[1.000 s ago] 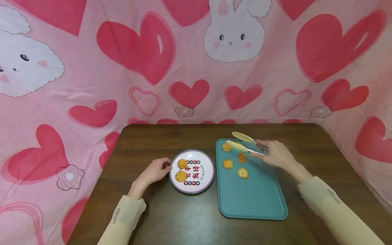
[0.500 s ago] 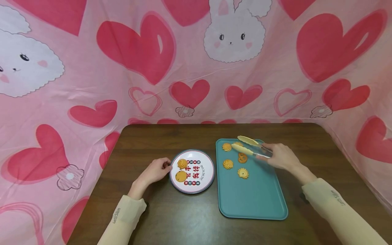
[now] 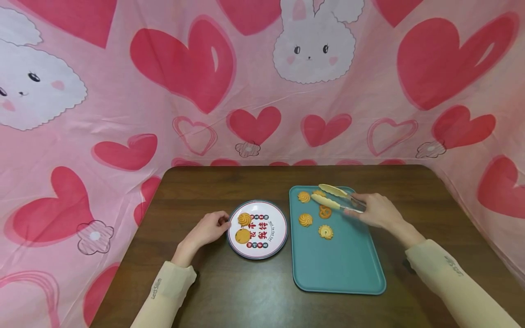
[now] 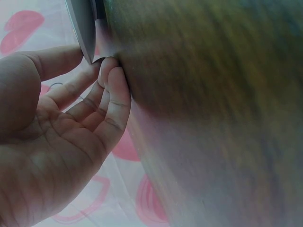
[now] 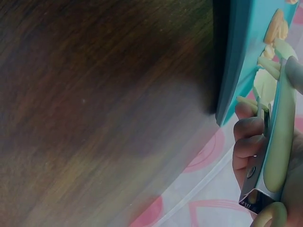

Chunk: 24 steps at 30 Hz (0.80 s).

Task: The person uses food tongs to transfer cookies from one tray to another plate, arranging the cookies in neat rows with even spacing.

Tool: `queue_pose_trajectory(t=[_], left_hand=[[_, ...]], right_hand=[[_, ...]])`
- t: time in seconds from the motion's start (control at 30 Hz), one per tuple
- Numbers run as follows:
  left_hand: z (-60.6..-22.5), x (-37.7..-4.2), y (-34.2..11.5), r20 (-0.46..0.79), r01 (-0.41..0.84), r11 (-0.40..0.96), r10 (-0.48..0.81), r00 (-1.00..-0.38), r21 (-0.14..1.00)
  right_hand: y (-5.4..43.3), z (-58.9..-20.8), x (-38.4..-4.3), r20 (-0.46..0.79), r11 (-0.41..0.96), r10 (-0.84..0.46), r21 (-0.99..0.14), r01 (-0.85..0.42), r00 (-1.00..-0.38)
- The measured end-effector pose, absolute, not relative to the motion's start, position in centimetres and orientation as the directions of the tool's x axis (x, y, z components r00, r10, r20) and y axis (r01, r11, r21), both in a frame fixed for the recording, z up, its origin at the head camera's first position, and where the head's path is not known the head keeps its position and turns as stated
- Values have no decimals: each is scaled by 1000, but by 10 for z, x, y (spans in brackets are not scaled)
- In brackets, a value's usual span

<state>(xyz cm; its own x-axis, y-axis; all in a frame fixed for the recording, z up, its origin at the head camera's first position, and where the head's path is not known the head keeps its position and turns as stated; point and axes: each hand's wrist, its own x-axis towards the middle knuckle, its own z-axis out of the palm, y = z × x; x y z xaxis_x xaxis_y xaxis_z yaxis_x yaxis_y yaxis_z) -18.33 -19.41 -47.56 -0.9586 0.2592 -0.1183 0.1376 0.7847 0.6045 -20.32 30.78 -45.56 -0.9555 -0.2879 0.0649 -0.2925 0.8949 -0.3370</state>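
Note:
My left hand (image 3: 210, 226) pinches the left rim of a white plate (image 3: 276, 228) between thumb and fingers; the left wrist view shows the plate's edge (image 4: 84, 33) there. Two cookies lie on the plate: a swirled one (image 3: 244, 219) and a flat round one (image 3: 242, 236). My right hand (image 3: 379, 210) grips metal tongs (image 3: 350, 206) with pale yellow tips, spread apart over the far part of a teal tray (image 3: 336, 269). Beneath the tips sit a pretzel-shaped cookie (image 3: 325, 212) and a partly hidden cookie (image 3: 319, 193). Nothing is visible between the tips.
Several other cookies lie on the tray: a swirl (image 3: 304, 197) at the far left, another swirl (image 3: 305, 220), and a scalloped one (image 3: 326, 232). Plate and tray stand side by side on a dark wooden table (image 3: 229, 291). A pink heart-patterned cloth (image 3: 254, 91) hangs behind it.
My right hand and the tongs have shifted right and slightly nearer, the tips coming over the tray's far cookies. In the last half second they barely moved. My left hand stays on the plate.

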Motion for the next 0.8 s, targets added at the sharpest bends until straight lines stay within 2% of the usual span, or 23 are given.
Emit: queue_pose_trajectory(t=[0.8], left_hand=[[-475,-184,-195,-128,136,783,265,-956,606]], right_hand=[[308,-449,-208,2,898,-301,-335,-285,-954]])
